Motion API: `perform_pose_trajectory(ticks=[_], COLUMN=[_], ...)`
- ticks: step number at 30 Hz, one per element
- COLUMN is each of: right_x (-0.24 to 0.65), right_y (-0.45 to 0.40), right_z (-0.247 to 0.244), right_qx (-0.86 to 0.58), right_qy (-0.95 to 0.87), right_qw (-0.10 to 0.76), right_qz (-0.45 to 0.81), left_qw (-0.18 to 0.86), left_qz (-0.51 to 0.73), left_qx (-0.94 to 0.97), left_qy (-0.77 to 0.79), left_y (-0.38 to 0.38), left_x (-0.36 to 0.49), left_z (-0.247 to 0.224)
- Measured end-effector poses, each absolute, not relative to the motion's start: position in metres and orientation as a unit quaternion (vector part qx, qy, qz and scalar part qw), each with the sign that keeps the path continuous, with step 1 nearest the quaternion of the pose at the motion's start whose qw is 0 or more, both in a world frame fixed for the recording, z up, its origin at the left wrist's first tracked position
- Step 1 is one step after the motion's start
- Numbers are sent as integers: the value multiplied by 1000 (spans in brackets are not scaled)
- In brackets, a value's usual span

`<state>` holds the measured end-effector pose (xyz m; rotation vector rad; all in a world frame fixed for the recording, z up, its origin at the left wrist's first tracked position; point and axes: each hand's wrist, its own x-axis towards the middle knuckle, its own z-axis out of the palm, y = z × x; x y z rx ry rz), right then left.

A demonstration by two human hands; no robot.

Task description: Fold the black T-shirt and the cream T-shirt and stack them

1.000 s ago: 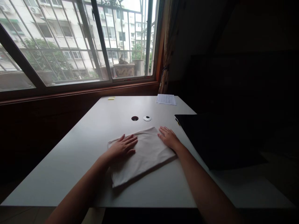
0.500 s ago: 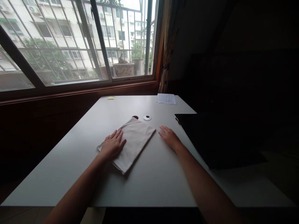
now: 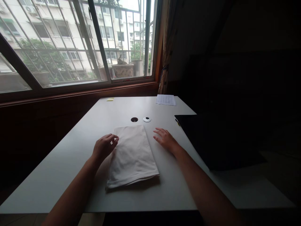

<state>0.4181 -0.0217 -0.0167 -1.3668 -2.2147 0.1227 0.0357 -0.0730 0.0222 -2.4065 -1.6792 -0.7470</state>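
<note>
A folded white cloth (image 3: pixel 134 155) lies flat on the white table (image 3: pixel 58 163), its layered edge towards me. My left hand (image 3: pixel 105 146) is at the cloth's upper left edge, raised a little, with loosely curled fingers and a gap between thumb and fingers; nothing shows in it. Whether its fingertips touch the cloth is hard to see. To the right of the cloth, my right hand (image 3: pixel 166 139) is apart from it, fingers spread and holding nothing.
Beyond the cloth are a dark round hole (image 3: pixel 134 119) and a white round cap (image 3: pixel 147 119). Printed papers (image 3: pixel 166 99) and a yellow note (image 3: pixel 110 99) lie at the far edge. A black sheet-like thing (image 3: pixel 211 141) covers the table's right side. A barred window (image 3: pixel 77 47) stands behind.
The cloth has turned from a slant to nearly straight and come nearer to me, uncovering the dark hole. My left hand has lifted from lying flat on it and curled. My right hand has barely shifted.
</note>
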Motion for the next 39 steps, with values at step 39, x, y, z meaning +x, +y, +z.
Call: perform_pose_trajectory(ticks=[39], right_x=[366], right_y=[-139], right_z=[35], right_qx=[-554], right_qy=[-720], right_qw=[172], right_qz=[382], left_qw=[-350], left_qz=[-363], left_qx=[-598], left_qy=[-623], left_y=[-64], left_x=[44], left_z=[21])
